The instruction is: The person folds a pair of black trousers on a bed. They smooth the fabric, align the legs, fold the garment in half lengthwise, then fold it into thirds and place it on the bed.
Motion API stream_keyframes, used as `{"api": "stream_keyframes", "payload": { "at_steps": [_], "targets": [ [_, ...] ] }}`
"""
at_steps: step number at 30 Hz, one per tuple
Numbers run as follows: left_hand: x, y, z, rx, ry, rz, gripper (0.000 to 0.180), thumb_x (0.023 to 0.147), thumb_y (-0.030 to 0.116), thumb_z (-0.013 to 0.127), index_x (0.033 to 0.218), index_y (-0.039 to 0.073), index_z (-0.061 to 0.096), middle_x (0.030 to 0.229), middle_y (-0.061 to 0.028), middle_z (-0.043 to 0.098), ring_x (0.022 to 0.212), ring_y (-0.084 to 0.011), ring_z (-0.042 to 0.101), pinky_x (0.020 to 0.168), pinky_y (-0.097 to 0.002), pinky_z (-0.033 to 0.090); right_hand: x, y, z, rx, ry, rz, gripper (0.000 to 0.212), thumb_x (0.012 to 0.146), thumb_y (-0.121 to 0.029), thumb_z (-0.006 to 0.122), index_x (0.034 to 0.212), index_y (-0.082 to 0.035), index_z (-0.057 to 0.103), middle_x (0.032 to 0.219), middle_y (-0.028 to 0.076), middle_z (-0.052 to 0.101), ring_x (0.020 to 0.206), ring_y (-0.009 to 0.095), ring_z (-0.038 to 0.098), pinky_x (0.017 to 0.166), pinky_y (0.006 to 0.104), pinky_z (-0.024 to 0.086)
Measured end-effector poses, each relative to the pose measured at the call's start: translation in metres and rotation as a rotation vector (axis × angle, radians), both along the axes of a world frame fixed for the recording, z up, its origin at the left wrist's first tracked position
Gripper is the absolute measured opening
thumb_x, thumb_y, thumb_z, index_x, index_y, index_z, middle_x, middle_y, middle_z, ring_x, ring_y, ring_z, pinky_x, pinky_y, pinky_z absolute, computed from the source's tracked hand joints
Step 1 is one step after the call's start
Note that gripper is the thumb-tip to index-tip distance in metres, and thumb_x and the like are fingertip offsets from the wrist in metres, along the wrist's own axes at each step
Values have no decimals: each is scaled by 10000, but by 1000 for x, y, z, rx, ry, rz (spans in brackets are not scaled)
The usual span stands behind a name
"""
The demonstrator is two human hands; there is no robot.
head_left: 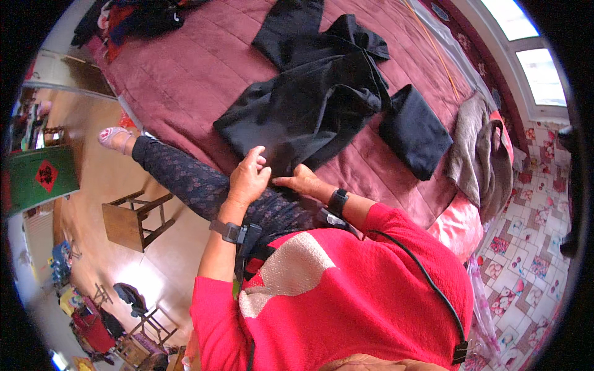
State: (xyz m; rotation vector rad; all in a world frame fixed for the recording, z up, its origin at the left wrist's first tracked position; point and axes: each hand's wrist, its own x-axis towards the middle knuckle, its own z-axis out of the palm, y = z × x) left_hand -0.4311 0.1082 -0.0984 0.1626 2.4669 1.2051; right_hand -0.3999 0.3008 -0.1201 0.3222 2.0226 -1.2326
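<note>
A black garment (303,105) lies spread and wrinkled on the quilted, dusty-pink bedspread (167,74), its near edge reaching my lap. My right hand (306,184) is at that near edge, fingers closed on the cloth and thumb pointing left. Just left of it, my left hand (249,179) is raised over the edge with its fingers half bent and apart, and no cloth shows in it. Right of the garment sits a dark folded piece of clothing (416,132). I wear dark patterned trousers (185,170), with one leg stretched along the bed's edge.
A grey-brown cloth (473,148) lies crumpled at the bed's right, beside a pink shiny bundle (459,227). More dark clothes (142,21) are heaped at the far left. A wooden stool (136,219) stands on the floor at left. Windows (541,74) are at upper right.
</note>
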Motion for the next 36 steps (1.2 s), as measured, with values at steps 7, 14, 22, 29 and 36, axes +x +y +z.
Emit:
{"api": "stream_keyframes", "payload": {
  "at_steps": [7, 14, 22, 29, 36],
  "targets": [
    [-45, -44, 9, -26, 306, 129, 494, 831, 39, 662, 1312, 43, 545, 1209, -143, 625, 1120, -263, 607, 958, -364, 493, -22, 11, 25, -338, 148, 120, 295, 827, -189, 681, 1032, 22, 668, 1016, 94, 714, 947, 207, 663, 805, 368, 534],
    [-43, -57, 18, 7, 272, 171, 362, 926, 137, 612, 1257, -7, 585, 1154, -129, 667, 1083, -242, 623, 974, -357, 464, -14, 66, 114, -831, 14, -16, 439, 789, -40, 672, 1224, 3, 630, 1147, 28, 680, 1047, 150, 608, 946, 313, 474],
    [-8, -71, 42, 600, -463, 202, 561, 1012, 476, 531, 1196, -37, 660, 1098, -28, 678, 1030, -135, 586, 954, -290, 443, -31, 80, 161, -832, 175, -344, 722, 638, -118, 602, 1339, 41, 523, 1298, 146, 626, 1196, 295, 584, 1090, 378, 408],
    [5, -61, 85, 894, -272, 210, 405, 984, 289, 616, 1265, -2, 641, 1182, -18, 678, 1095, -118, 583, 987, -303, 444, -43, 86, 205, -1053, 279, -447, 550, 708, -111, 547, 1239, 25, 584, 1181, 152, 674, 1031, 289, 646, 966, 376, 502],
    [0, -73, 130, 964, -32, 145, 378, 934, 179, 662, 1270, 7, 643, 1174, -15, 685, 1106, -134, 600, 983, -300, 459, -51, 83, 249, -1097, 267, -494, 507, 756, -155, 515, 1208, 60, 599, 1173, 188, 683, 997, 329, 672, 940, 412, 530]
  ]
}}
